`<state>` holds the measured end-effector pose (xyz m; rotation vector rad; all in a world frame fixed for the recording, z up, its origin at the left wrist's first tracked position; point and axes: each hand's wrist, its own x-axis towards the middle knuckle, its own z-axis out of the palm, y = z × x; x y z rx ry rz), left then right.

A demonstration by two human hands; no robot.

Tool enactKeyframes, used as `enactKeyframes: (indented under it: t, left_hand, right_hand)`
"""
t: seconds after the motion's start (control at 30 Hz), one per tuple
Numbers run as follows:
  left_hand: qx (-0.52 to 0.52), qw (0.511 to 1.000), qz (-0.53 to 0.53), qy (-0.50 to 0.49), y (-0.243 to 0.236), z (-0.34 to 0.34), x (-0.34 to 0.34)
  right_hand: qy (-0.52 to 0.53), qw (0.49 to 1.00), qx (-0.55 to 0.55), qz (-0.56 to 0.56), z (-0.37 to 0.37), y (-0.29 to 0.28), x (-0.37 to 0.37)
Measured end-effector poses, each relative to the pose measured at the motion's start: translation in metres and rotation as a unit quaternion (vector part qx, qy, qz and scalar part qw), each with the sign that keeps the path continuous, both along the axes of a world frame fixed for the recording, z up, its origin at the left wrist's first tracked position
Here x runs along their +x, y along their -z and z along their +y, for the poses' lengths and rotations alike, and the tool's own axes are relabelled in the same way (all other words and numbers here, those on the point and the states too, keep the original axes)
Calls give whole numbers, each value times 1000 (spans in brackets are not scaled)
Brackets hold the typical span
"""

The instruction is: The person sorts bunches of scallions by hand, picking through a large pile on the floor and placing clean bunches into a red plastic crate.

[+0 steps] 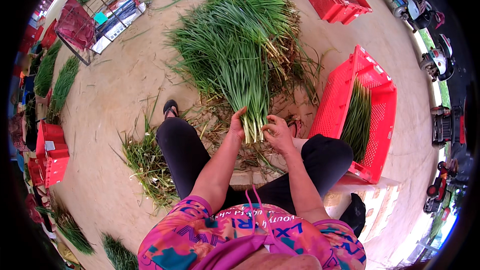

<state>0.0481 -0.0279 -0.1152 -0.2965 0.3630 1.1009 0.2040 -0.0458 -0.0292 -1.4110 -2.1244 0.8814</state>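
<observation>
Between my knees a bunch of garlic chives points its pale, even stem ends toward me. Its long green leaves run away over the big pile. My left hand is closed round the bunch's left side, its palm partly hidden. At the right edge of the stems, the bent fingers of my right hand pinch the outer stalks near their white ends. Beyond both hands lies the large pile of garlic chives, with yellowish roots and dry matter along its right side.
A red plastic crate holding chives stands close on my right; another red crate is farther off. Trimmed leaf waste lies beside my left leg. Red crates stand far left, a metal-framed cart far left ahead, scooters along the right.
</observation>
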Motion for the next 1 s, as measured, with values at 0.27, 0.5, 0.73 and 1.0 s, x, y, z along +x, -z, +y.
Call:
enactKeyframes:
  t: [0.27,0.5,0.73,1.0]
  left_hand:
    - [-14,1000,15,3,-7,-1,-1]
    - [-15,1000,-3,2,-3,-3,-3]
    - [63,992,-69,79,-8,-5,-6]
    - [-35,998,42,-17,13,-4,-6]
  right_hand:
    - [20,987,-77,142,0,3,2]
    - [17,917,-202,343,11,-33,-2]
    - [-78,634,-314,703,30,-154,19]
    - [-28,992,-68,-100,62,8,-25]
